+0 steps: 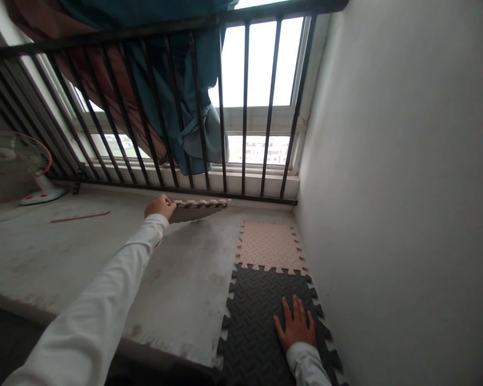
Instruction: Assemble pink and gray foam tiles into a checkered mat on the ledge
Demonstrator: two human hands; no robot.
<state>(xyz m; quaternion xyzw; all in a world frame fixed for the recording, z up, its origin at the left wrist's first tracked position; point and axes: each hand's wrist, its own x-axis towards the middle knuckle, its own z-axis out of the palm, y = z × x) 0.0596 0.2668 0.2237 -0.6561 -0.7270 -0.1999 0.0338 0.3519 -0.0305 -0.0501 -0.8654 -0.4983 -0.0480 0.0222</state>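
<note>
My left hand (pixel 160 207) grips the near end of an interlocking foam floor tile (pixel 197 210) by the window, and the tile is tilted up off the concrete floor. My right hand (pixel 295 324) lies flat with spread fingers on a dark grey foam tile (pixel 261 316) with a tread pattern. That tile is joined at its far edge to a pale pink foam tile (pixel 269 246), which lies against the white wall. My left hand is well apart from both laid tiles.
A black metal railing (pixel 145 107) runs before the window, with teal and brown cloth (pixel 165 91) hanging behind it. A white electric fan (pixel 20 161) stands at the far left. A thin wooden strip (pixel 80 216) lies on the concrete floor, and a white wall (pixel 386 161) closes the right side.
</note>
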